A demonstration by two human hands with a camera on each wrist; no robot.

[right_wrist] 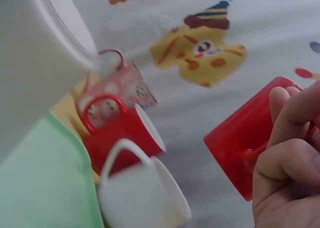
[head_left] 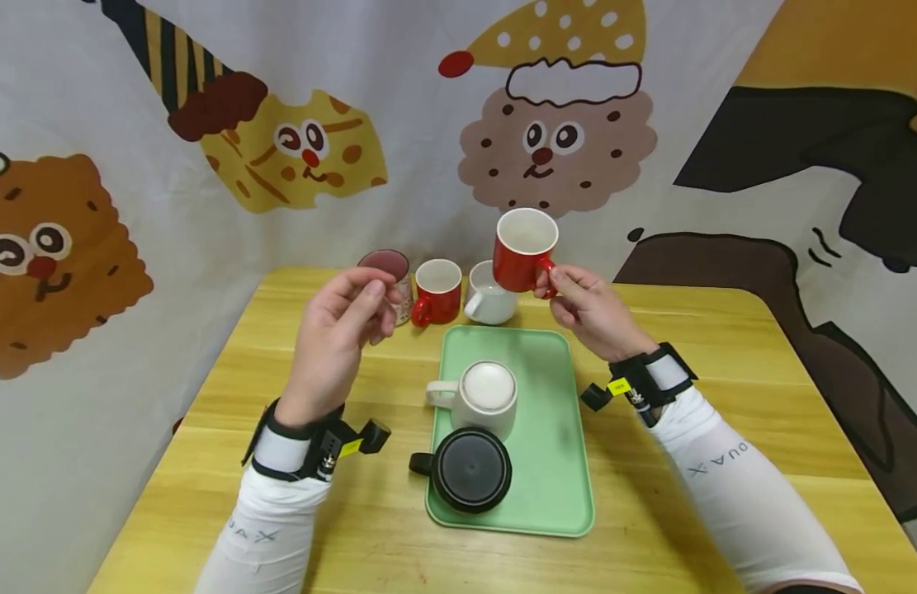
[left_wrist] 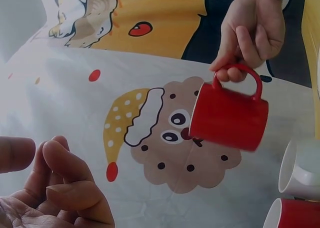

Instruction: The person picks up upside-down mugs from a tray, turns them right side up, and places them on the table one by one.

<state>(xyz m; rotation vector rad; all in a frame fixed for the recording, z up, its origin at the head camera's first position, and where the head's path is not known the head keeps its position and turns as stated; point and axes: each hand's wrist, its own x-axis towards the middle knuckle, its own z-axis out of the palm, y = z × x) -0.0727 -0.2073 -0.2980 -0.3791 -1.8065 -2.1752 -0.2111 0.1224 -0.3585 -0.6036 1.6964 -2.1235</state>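
Observation:
My right hand (head_left: pixel 595 313) pinches the handle of a red mug (head_left: pixel 513 262), white inside, held upright above the back of the green tray (head_left: pixel 550 412). The left wrist view shows the same red mug (left_wrist: pixel 230 117) hanging by its handle from the right fingers. Left of it, my left hand (head_left: pixel 332 338) is raised with loosely bent fingers and nothing in them. Upside down on the tray's left side are a white mug (head_left: pixel 488 392) and, nearer me, a black mug (head_left: pixel 473 470), both handles pointing left.
Behind the tray, a pink patterned mug (head_left: pixel 402 289), a second red mug (head_left: pixel 438 290) and a white cup (head_left: pixel 492 301) stand upright in a row. The pink one is partly hidden by my left hand. A cartoon-printed cloth (head_left: pixel 421 181) hangs behind the wooden table (head_left: pixel 688 330).

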